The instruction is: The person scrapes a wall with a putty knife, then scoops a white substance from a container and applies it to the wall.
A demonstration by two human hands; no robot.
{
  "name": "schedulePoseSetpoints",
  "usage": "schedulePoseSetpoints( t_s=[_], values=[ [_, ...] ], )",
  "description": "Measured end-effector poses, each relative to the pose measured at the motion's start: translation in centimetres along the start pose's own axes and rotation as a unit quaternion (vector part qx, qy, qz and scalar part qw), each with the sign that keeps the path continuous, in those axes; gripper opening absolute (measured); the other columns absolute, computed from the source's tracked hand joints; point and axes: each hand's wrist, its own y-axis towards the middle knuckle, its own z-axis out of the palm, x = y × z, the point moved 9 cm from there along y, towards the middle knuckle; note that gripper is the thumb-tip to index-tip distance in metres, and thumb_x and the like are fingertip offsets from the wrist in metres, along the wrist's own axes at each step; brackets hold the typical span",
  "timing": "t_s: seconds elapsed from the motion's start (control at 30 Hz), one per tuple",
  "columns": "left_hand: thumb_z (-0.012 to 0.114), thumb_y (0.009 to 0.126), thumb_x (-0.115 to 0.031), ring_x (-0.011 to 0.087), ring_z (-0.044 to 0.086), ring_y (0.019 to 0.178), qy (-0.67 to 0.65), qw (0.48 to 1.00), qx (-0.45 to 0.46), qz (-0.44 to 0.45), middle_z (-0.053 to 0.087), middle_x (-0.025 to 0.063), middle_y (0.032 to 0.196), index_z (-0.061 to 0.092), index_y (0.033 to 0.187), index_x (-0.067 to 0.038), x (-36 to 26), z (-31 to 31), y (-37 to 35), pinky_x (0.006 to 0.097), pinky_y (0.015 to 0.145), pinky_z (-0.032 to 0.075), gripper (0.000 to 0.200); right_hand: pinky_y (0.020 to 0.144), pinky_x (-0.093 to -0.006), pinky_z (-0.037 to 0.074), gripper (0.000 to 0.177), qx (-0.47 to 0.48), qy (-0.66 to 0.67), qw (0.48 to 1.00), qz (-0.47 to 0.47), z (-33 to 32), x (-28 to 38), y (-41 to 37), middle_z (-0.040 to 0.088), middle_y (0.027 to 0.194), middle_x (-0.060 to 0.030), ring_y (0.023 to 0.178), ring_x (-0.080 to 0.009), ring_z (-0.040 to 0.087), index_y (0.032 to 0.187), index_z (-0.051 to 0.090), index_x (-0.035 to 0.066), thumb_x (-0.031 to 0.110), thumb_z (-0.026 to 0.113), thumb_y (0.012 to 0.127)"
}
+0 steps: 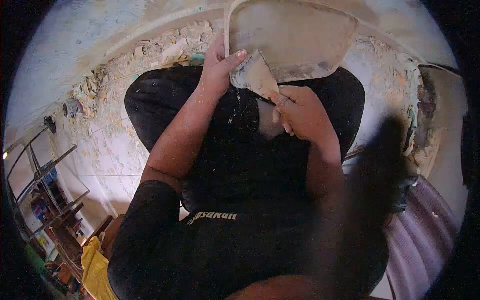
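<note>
I see the left hand (217, 70) gripping the board (295, 35), the right hand (302, 115) gripping the scraper (254, 76) — a slip could cut fingers.

The left hand (216, 67) grips the left edge of a flat, plaster-smeared board (292, 35), thumb laid across the blade of a scraper (255, 76). The right hand (301, 114) is closed around the scraper's handle, with the blade tip against the board's lower edge. Both are above dark trousers (165, 100). Plaster chips (150, 55) litter the floor (115, 150) along the wall.
</note>
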Motion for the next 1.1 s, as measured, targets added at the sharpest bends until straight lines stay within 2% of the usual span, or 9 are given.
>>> schedulePoseSetpoints(
  t_s=[0.13, 0.47, 0.53, 0.67, 0.73, 0.83, 0.97, 1.03, 1.1],
  values=[
    [0.073, 0.084, -0.023, 0.0223, 0.060, 0.113, -0.031, 0.999, -0.003, 0.013, 0.062, 0.0131, 0.126, 0.046, 0.138, 0.002, 0.4, -0.3, 0.2, 0.0362, 0.099, 0.046, 0.066, 0.038, -0.0244, 0.037, 0.035, 0.012, 0.050, 0.999, 0.006, 0.3, -1.1, 0.5, 0.061, 0.061, -0.0021, 0.041, -0.0076, 0.048, 0.093, 0.067, -0.001, 0.031, 0.055, 0.101],
    [0.073, 0.084, -0.021, 0.0215, 0.061, 0.113, -0.036, 0.999, 0.002, 0.013, 0.063, 0.0122, 0.124, 0.046, 0.138, 0.000, 0.2, -0.2, 0.1, 0.0359, 0.099, 0.047, 0.064, 0.037, -0.0244, 0.038, 0.035, 0.035, 0.208, 0.977, 0.041, 0.4, -2.4, 0.9, 0.061, 0.062, -0.0034, 0.041, -0.0080, 0.049, 0.097, 0.068, -0.002, 0.031, 0.057, 0.101],
    [0.073, 0.084, -0.020, 0.0215, 0.061, 0.113, -0.033, 0.999, -0.002, 0.014, 0.063, 0.0121, 0.124, 0.046, 0.138, 0.001, 0.3, -0.3, 0.0, 0.0359, 0.099, 0.047, 0.064, 0.038, -0.0286, 0.039, 0.035, -0.016, 0.088, 0.995, 0.032, -0.6, -1.5, 0.5, 0.061, 0.062, -0.0041, 0.042, -0.0120, 0.052, 0.083, 0.066, 0.002, 0.030, 0.055, 0.100],
    [0.073, 0.084, -0.021, 0.0216, 0.061, 0.113, -0.042, 0.999, 0.005, -0.010, 0.063, 0.0120, 0.124, 0.046, 0.139, 0.001, 0.9, -0.3, 0.1, 0.0360, 0.099, 0.047, 0.065, 0.047, -0.0351, 0.046, 0.036, -0.017, 0.030, 0.998, 0.050, -0.5, -1.4, 0.2, 0.063, 0.062, -0.0081, 0.047, -0.0198, 0.058, 0.083, 0.065, 0.000, 0.030, 0.054, 0.100],
    [0.074, 0.084, -0.022, 0.0216, 0.061, 0.113, -0.037, 0.999, 0.004, 0.004, 0.063, 0.0118, 0.124, 0.046, 0.139, 0.001, 0.6, -0.1, 0.1, 0.0360, 0.099, 0.047, 0.066, 0.059, -0.0414, 0.049, 0.037, -0.055, -0.053, 0.995, -0.063, -0.9, -0.1, 0.4, 0.064, 0.065, -0.0137, 0.056, -0.0297, 0.062, 0.083, 0.065, -0.001, 0.030, 0.054, 0.099],
    [0.074, 0.083, -0.024, 0.0215, 0.061, 0.114, -0.035, 0.999, 0.009, 0.014, 0.063, 0.0115, 0.125, 0.045, 0.139, 0.001, 0.5, 0.0, 0.1, 0.0361, 0.099, 0.047, 0.068, 0.066, -0.0442, 0.049, 0.037, -0.045, -0.077, 0.995, -0.049, -0.7, 0.5, 0.1, 0.064, 0.068, -0.0174, 0.064, -0.0366, 0.063, 0.081, 0.064, -0.002, 0.028, 0.054, 0.098],
    [0.075, 0.082, -0.027, 0.0217, 0.059, 0.117, -0.004, 1.000, 0.007, 0.010, 0.061, 0.0119, 0.127, 0.044, 0.140, 0.001, 0.3, 0.0, 0.0, 0.0365, 0.100, 0.046, 0.072, 0.061, -0.0409, 0.049, 0.039, -0.039, -0.062, 0.996, -0.055, -0.9, 1.1, 0.1, 0.064, 0.064, -0.0140, 0.058, -0.0306, 0.063, 0.077, 0.064, -0.001, 0.029, 0.054, 0.099],
    [0.075, 0.082, -0.028, 0.0220, 0.058, 0.118, -0.004, 1.000, 0.013, 0.024, 0.061, 0.0120, 0.128, 0.044, 0.141, 0.001, 0.0, 0.2, 0.0, 0.0366, 0.101, 0.046, 0.073, 0.054, -0.0377, 0.047, 0.040, 0.012, -0.001, 0.999, 0.038, -0.4, -0.2, 0.2, 0.061, 0.058, -0.0097, 0.049, -0.0226, 0.060, 0.073, 0.064, 0.000, 0.029, 0.054, 0.098],
    [0.075, 0.081, -0.028, 0.0222, 0.058, 0.119, -0.005, 0.999, 0.018, 0.039, 0.060, 0.0122, 0.129, 0.044, 0.141, 0.001, -0.3, 0.5, -0.1, 0.0368, 0.102, 0.045, 0.074, 0.049, -0.0357, 0.046, 0.040, 0.018, 0.011, 0.999, 0.030, -0.4, -0.1, 0.3, 0.060, 0.057, -0.0076, 0.046, -0.0191, 0.057, 0.072, 0.063, 0.001, 0.029, 0.054, 0.098]
  ],
)
